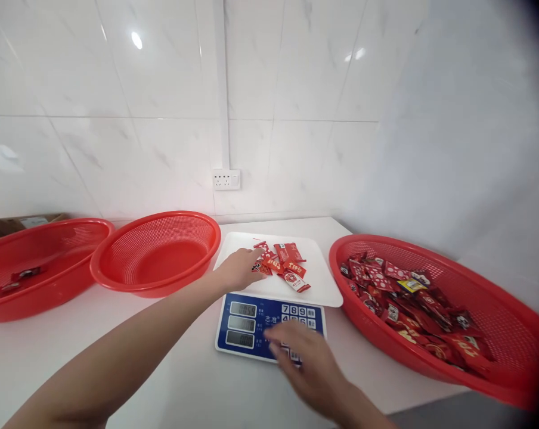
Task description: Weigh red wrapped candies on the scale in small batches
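Note:
My left hand reaches over the white weighing tray, its fingers curled around small red snack packets at the left of a little pile. Other red packets and a white-and-red packet lie beside it on the tray. The tray belongs to a digital scale with a blue panel, keys and three displays. My right hand, somewhat blurred, hovers over the keypad with fingers apart and nothing in it; it hides some of the keys.
At the right stands a red perforated basket with many red packets. Left of the scale is a red basket; another red basket farther left holds a few packets. A cardboard box sits behind it. A socket is on the tiled wall.

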### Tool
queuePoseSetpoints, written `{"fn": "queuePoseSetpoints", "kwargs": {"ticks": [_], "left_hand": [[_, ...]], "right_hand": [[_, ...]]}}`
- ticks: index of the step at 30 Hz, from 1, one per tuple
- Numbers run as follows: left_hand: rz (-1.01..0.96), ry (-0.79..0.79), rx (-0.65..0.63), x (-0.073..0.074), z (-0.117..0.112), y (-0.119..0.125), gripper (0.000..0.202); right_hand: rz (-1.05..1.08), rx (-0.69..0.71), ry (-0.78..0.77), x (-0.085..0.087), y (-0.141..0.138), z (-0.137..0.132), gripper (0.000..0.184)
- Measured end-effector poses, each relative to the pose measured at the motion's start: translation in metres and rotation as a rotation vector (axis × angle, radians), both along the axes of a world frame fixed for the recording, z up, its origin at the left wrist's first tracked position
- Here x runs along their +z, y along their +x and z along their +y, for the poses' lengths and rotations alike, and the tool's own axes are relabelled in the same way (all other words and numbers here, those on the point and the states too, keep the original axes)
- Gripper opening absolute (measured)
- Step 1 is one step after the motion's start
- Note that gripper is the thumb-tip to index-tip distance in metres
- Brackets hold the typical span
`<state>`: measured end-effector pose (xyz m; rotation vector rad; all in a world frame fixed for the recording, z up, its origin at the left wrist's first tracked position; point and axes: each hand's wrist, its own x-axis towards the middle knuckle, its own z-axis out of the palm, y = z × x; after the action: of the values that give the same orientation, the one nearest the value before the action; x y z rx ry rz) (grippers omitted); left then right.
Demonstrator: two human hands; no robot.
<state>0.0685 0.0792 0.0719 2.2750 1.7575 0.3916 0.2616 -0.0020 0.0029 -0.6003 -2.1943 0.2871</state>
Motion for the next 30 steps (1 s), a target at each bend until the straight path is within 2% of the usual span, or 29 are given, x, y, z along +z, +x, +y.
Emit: {"fn": "queuePoseSetpoints", "kwargs": {"ticks": [3,5,7,12,16,18,20,23,27,28,30], "left_hand": [[0.012,-0.003,-0.003,-0.002,0.003,-0.001,0.055],[0.004,-0.002,0.011,-0.002,0.0,-0.003,0.052],[-0.017,0.002,0.046,0.0,-0.005,-0.005,0.051],[-0.067,0.009,0.165,0.012,-0.017,-0.024,0.038],[-0.053,0.132,0.262,0.031,-0.022,-0.063,0.022],[-0.027,0.205,0.339,0.038,-0.023,-0.082,0.023],[-0.014,0.254,0.38,0.041,-0.026,-0.089,0.028],[-0.058,0.228,0.274,0.034,-0.031,-0.07,0.035],[-0.241,0.087,0.008,0.015,-0.034,-0.009,0.049],[-0.345,0.051,-0.048,0.01,-0.032,0.004,0.048],[-0.442,0.03,-0.071,0.004,-0.027,0.022,0.04]], "right_hand": [[-0.146,-0.299,-0.052,0.03,0.023,0.033,0.026],[-0.278,-0.422,-0.13,0.042,0.03,0.051,0.03],[-0.375,-0.486,-0.214,0.05,0.03,0.063,0.032],[-0.462,-0.469,-0.305,0.053,0.019,0.074,0.027],[-0.415,-0.426,-0.319,0.048,0.017,0.081,0.025],[-0.376,-0.422,-0.357,0.048,0.018,0.084,0.027],[-0.338,-0.424,-0.396,0.049,0.019,0.085,0.027],[-0.233,-0.405,-0.402,0.055,0.016,0.081,0.022],[-0.047,-0.26,-0.392,0.061,0.004,0.074,0.013],[0.002,-0.224,-0.402,0.061,0.001,0.074,0.011],[0.092,-0.177,-0.432,0.061,-0.002,0.076,0.012]]}}
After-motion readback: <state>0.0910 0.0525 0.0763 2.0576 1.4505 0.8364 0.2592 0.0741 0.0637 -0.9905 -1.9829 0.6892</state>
